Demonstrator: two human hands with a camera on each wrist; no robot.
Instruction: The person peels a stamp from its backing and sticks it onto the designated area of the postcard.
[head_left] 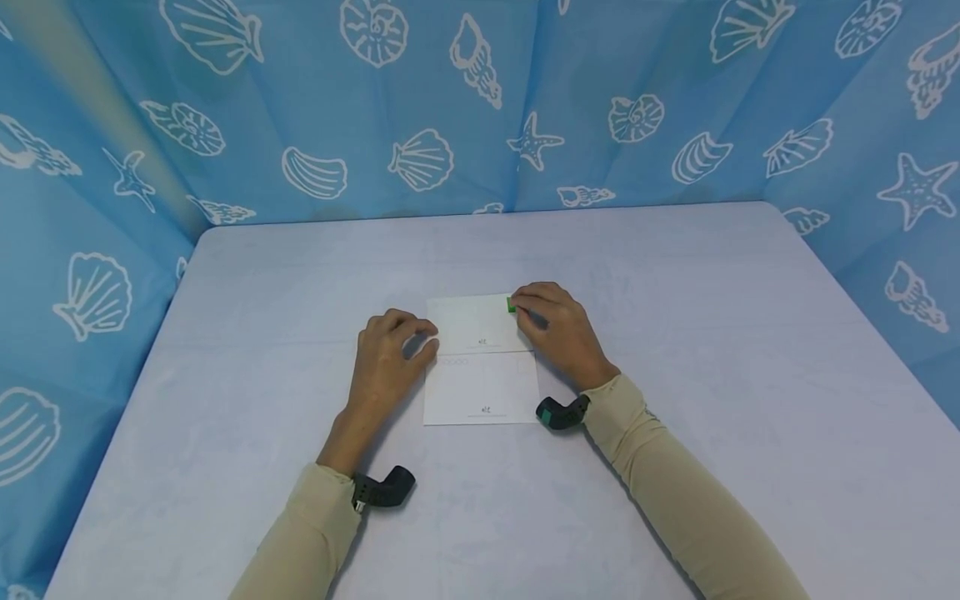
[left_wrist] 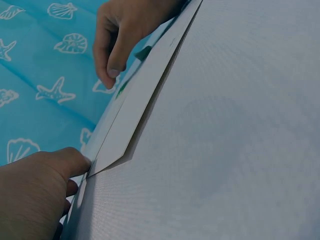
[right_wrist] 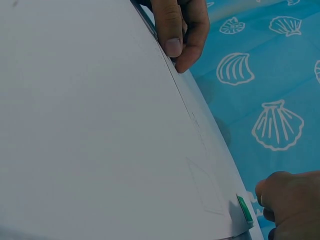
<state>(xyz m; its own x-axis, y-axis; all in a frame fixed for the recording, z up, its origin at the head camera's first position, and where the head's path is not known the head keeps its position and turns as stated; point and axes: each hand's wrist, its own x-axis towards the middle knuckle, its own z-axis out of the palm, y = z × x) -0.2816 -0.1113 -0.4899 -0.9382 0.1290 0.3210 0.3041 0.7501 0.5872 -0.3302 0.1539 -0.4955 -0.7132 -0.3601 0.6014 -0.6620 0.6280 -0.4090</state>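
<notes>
The right hand (head_left: 560, 325), its fingers loosely curled around nothing, hangs just beside a green piece (right_wrist: 245, 209) at the upper card's (head_left: 468, 321) far right corner. The left hand (head_left: 384, 357) bends thumb and forefinger at that card's left edge; whether they pinch it is hard to tell. A lower card (head_left: 480, 392) adjoins it on the table (head_left: 712, 333).
</notes>
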